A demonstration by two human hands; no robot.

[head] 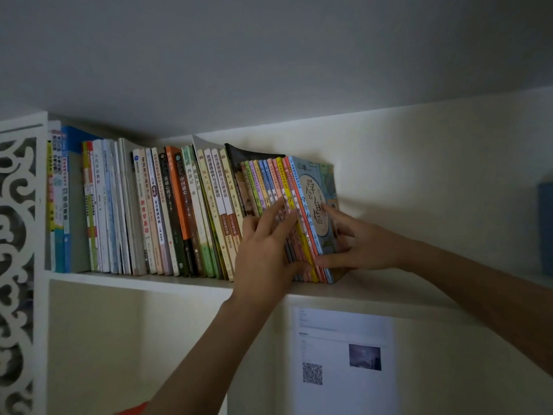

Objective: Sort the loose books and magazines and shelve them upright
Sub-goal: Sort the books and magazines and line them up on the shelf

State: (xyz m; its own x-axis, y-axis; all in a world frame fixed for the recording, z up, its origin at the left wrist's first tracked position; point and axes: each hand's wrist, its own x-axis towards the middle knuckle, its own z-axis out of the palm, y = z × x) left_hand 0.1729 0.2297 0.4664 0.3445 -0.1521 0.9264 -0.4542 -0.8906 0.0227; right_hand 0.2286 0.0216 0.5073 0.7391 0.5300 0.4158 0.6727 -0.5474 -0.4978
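A long row of books (pixel 167 211) stands on a white shelf (pixel 134 281), leaning slightly to the left. At its right end is a set of thin colourful books (pixel 276 184), closed off by a blue-green book (pixel 318 193) whose cover faces right. My left hand (pixel 266 250) lies with straight fingers against the thin spines, its thumb near their lower ends. My right hand (pixel 356 241) holds the blue-green book, fingers on its cover and thumb at the lower spines. A dark magazine (pixel 254 152) sticks up behind the thin books.
The shelf board runs bare to the right of the books towards a blue object (pixel 546 229) at the frame's edge. A carved white panel (pixel 18 265) bounds the left side. A printed sheet with a QR code (pixel 341 354) hangs below the shelf. The ceiling sits close above.
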